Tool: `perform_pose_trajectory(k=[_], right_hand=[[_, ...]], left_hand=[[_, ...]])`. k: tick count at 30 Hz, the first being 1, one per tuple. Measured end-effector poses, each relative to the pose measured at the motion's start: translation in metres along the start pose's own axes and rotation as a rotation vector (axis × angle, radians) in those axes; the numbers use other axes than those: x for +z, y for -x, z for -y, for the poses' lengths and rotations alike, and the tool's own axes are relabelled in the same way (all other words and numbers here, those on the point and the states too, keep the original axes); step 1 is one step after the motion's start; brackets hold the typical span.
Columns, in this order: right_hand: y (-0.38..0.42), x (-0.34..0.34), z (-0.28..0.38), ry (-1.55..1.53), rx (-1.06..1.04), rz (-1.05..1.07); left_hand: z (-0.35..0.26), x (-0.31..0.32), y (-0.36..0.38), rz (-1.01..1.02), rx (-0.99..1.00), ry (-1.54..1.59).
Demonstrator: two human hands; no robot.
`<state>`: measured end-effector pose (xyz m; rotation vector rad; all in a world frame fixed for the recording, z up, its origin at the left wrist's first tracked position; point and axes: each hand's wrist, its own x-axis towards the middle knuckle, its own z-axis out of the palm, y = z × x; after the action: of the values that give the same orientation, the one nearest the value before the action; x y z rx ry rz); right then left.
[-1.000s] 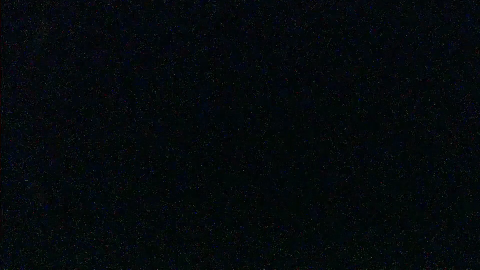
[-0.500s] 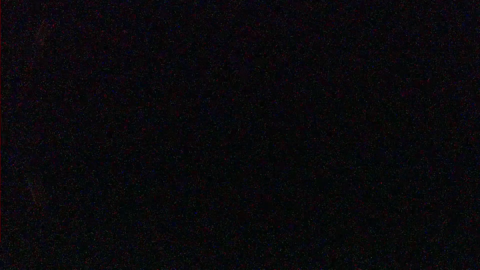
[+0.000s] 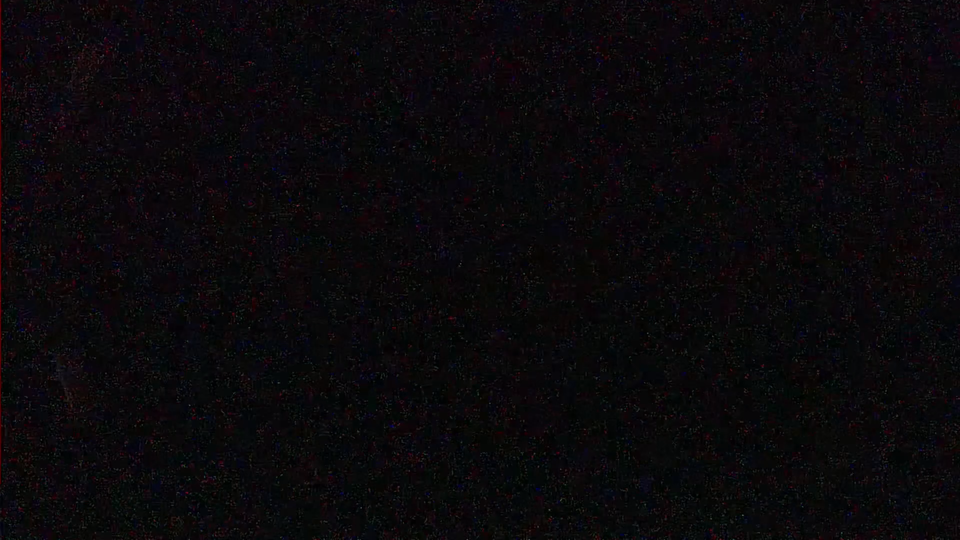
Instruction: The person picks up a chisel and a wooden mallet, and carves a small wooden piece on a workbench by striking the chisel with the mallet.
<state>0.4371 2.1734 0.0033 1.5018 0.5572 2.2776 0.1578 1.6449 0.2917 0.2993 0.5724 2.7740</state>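
Observation:
The head view is almost wholly black, with only coloured specks of camera noise across it. Neither my left hand nor my right hand can be made out. No object shows a shape that I can name.
Two very faint streaks of light show near the left edge, an upper streak point(image 3: 88, 68) and a lower streak point(image 3: 68, 382). What they belong to cannot be made out in the dark.

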Motion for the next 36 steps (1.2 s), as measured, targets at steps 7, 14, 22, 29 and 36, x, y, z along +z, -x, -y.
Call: perform_pose_trajectory(k=[7,14,22,29,36], right_hand=[[-0.036,0.011,0.049,-0.108,-0.072,-0.046],[-0.077,0.009,0.101,-0.225,-0.146,-0.086],[-0.133,-0.001,0.170,-0.360,-0.224,-0.138],[-0.193,-0.028,0.242,-0.503,-0.288,-0.201],[-0.266,-0.102,0.318,-0.712,-0.367,-0.349]], left_hand=[[0.046,0.023,-0.030,-0.031,-0.019,0.061],[0.094,0.049,-0.067,-0.054,-0.033,0.113],[0.157,0.080,-0.116,-0.080,-0.042,0.178],[0.216,0.112,-0.164,-0.108,-0.024,0.224],[0.277,0.151,-0.206,-0.190,0.077,0.233]])
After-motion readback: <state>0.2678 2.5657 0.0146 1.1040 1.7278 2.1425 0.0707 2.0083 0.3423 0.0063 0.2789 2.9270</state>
